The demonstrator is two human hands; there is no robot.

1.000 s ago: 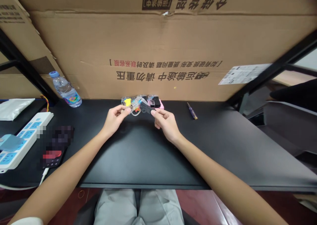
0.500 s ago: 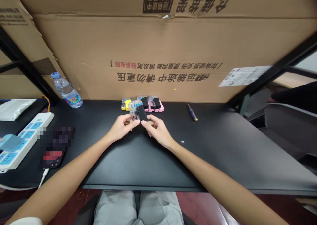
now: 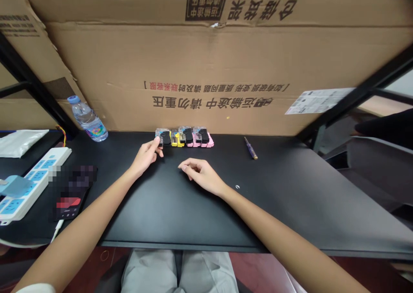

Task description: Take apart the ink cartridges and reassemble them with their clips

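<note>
My left hand [image 3: 146,158] is at the left end of a row of small plastic pieces, its thumb and fingers closed on the left edge of a black-and-clear plastic piece [image 3: 165,138]. To the right of that piece is a yellow-and-clear piece [image 3: 175,139]. Further along the row are a black-and-clear piece on yellow [image 3: 186,134] and another black-topped one on pink [image 3: 202,135]. My right hand [image 3: 204,175] is just above the black table [image 3: 180,215], in front of the row. Its fingers are curled with thumb and forefinger close together, and nothing shows in them.
A large cardboard sheet [image 3: 206,60] stands behind the row. Left are a water bottle [image 3: 88,118], a power strip [image 3: 35,177], and a phone [image 3: 75,192] on a cable. A small screwdriver [image 3: 251,148] and a white scrap [image 3: 237,186] lie to the right.
The black-and-clear piece, held between both hands before, is now down at the row's left end. My left hand moved with it; my right hand has let go and drawn back slightly towards me.
</note>
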